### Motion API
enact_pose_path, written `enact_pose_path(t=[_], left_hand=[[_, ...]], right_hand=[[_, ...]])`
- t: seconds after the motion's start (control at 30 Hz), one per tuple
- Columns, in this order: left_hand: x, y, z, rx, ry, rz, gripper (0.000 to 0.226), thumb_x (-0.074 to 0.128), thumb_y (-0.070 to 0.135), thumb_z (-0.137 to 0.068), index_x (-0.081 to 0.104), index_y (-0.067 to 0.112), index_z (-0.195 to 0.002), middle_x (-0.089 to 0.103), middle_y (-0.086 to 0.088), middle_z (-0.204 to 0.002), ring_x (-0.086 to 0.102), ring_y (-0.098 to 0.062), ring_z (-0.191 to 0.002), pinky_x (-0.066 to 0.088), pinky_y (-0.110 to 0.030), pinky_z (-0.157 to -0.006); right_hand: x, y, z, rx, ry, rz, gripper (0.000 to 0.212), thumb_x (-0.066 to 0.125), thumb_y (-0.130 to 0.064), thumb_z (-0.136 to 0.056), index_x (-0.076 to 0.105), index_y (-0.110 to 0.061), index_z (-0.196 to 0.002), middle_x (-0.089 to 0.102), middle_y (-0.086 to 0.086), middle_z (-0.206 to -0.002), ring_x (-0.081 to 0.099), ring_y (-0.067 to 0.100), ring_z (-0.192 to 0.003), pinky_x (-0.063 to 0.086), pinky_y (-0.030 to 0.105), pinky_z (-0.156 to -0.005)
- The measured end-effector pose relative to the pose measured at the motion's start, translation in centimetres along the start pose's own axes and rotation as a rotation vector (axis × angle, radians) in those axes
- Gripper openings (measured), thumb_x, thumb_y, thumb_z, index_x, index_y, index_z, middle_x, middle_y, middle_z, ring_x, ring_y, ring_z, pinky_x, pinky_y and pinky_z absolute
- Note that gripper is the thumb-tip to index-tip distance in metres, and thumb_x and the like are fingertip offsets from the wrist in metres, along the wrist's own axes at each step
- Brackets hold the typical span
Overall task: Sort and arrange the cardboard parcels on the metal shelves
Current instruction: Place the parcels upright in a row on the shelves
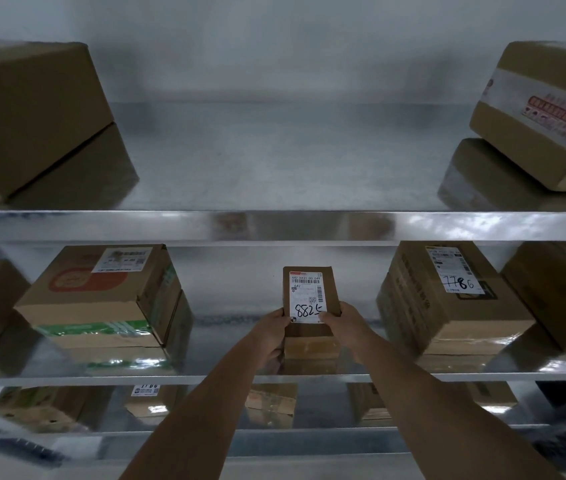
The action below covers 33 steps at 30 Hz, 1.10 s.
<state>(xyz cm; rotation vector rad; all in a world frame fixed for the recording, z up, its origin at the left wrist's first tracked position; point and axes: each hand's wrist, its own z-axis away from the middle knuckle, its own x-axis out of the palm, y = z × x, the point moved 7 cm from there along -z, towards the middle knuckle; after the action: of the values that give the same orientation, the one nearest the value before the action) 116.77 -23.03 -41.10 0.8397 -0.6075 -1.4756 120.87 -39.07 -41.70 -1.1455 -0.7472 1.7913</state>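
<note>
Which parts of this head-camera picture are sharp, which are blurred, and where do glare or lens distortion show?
Head view: sharpest at the centre, where the small parcel held by the left hand and right hand shows a readable label; the corner boxes, such as the top-left box, are smeared; the metal shelf edge carries bright glare and reflections; wide-angle distortion tilts the side boxes outward.

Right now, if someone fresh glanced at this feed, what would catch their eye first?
First, the small brown cardboard parcel with the white label handwritten 8825, gripped at its near end by the left hand and right hand at the middle of the shiny metal middle shelf. Next, the large brown cardboard box marked 7786 to its right, and the wide bare stretch of the grey upper shelf between the boxes at its ends.
</note>
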Motion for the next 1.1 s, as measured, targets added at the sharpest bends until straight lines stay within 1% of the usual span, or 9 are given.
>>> enact_pose_path(t=[0.13, 0.23, 0.37, 0.47, 0.6, 0.73, 0.83, 0.97, 1.1], left_hand=[[0.1, -0.5, -0.3, 0.001, -0.014, -0.007, 0.035, 0.038, 0.021, -0.111, 0.06, 0.02, -0.139, 0.063, 0.0, -0.108, 0.057, -0.01, -0.081, 0.049, -0.028, -0.071], [0.0, -0.5, -0.4, 0.026, -0.039, -0.021, 0.037, 0.039, 0.018, -0.111, 0.058, 0.012, -0.142, 0.068, -0.008, -0.124, 0.064, -0.014, -0.087, 0.052, -0.02, -0.064], [-0.5, -0.2, -1.0, 0.071, -0.009, -0.137, 0.033, 0.044, 0.011, -0.108, 0.061, 0.0, -0.134, 0.063, -0.017, -0.136, 0.061, -0.033, -0.122, 0.049, -0.032, -0.094], [-0.8, 0.0, -1.3, 0.12, 0.063, -0.231, 0.029, 0.048, 0.013, -0.105, 0.069, 0.0, -0.12, 0.071, -0.019, -0.121, 0.068, -0.034, -0.108, 0.056, -0.042, -0.096], [-0.8, 0.8, -0.6, 0.171, 0.111, -0.321, 0.029, 0.045, 0.013, -0.106, 0.069, 0.001, -0.118, 0.071, -0.017, -0.119, 0.068, -0.031, -0.106, 0.056, -0.037, -0.083], [-1.3, 1.2, 1.0, 0.121, 0.175, -0.298, 0.032, 0.044, 0.01, -0.106, 0.058, -0.002, -0.132, 0.063, -0.018, -0.134, 0.063, -0.029, -0.112, 0.048, -0.026, -0.076], [-3.0, 1.7, 2.2, 0.114, 0.193, -0.235, 0.046, 0.046, 0.015, -0.105, 0.045, 0.004, -0.15, 0.05, -0.016, -0.151, 0.053, -0.031, -0.134, 0.046, -0.029, -0.104], [-7.2, 3.2, 3.9, 0.203, 0.263, -0.232, 0.045, 0.048, 0.02, -0.106, 0.047, 0.003, -0.148, 0.051, -0.018, -0.149, 0.05, -0.033, -0.137, 0.043, -0.036, -0.111], [-13.3, 3.5, 5.7, 0.263, 0.39, -0.2, 0.044, 0.047, 0.022, -0.107, 0.05, 0.003, -0.147, 0.052, -0.015, -0.149, 0.05, -0.032, -0.138, 0.042, -0.031, -0.108]], right_hand=[[0.0, 0.1, 0.2, 0.007, 0.036, -0.016, 0.037, 0.055, -0.014, -0.103, 0.053, -0.006, -0.14, 0.061, 0.01, -0.139, 0.059, 0.028, -0.124, 0.048, 0.036, -0.101], [0.0, 0.2, 0.5, 0.027, 0.119, -0.004, 0.036, 0.056, -0.015, -0.102, 0.053, -0.005, -0.136, 0.062, 0.011, -0.135, 0.061, 0.026, -0.114, 0.051, 0.032, -0.089], [0.4, -0.3, 0.6, 0.037, 0.175, 0.06, 0.036, 0.056, -0.016, -0.102, 0.048, -0.006, -0.136, 0.061, 0.013, -0.136, 0.062, 0.03, -0.118, 0.05, 0.028, -0.081], [0.7, -0.6, 0.7, 0.037, 0.208, 0.118, 0.035, 0.053, -0.014, -0.103, 0.045, -0.006, -0.136, 0.06, 0.014, -0.137, 0.063, 0.03, -0.112, 0.048, 0.028, -0.075], [0.8, -0.5, 0.1, 0.035, 0.201, 0.174, 0.038, 0.05, -0.014, -0.105, 0.041, -0.006, -0.14, 0.059, 0.014, -0.139, 0.061, 0.024, -0.1, 0.045, 0.02, -0.058], [0.6, -0.8, 0.2, 0.069, 0.208, 0.232, 0.044, 0.052, -0.013, -0.104, 0.036, -0.004, -0.144, 0.058, 0.017, -0.139, 0.063, 0.035, -0.117, 0.056, 0.035, -0.079], [0.7, -2.0, 0.7, 0.074, 0.255, 0.298, 0.045, 0.058, -0.011, -0.099, 0.038, -0.005, -0.138, 0.059, 0.02, -0.132, 0.062, 0.038, -0.114, 0.058, 0.042, -0.087], [1.2, -4.9, 1.0, -0.035, 0.392, 0.481, 0.056, 0.063, -0.02, -0.095, 0.039, -0.005, -0.144, 0.044, 0.022, -0.147, 0.037, 0.041, -0.139, 0.031, 0.052, -0.117], [4.7, -9.3, 1.9, -0.258, 0.354, 0.465, 0.059, 0.059, -0.023, -0.098, 0.039, -0.002, -0.149, 0.039, 0.023, -0.153, 0.03, 0.038, -0.145, 0.021, 0.047, -0.122]])
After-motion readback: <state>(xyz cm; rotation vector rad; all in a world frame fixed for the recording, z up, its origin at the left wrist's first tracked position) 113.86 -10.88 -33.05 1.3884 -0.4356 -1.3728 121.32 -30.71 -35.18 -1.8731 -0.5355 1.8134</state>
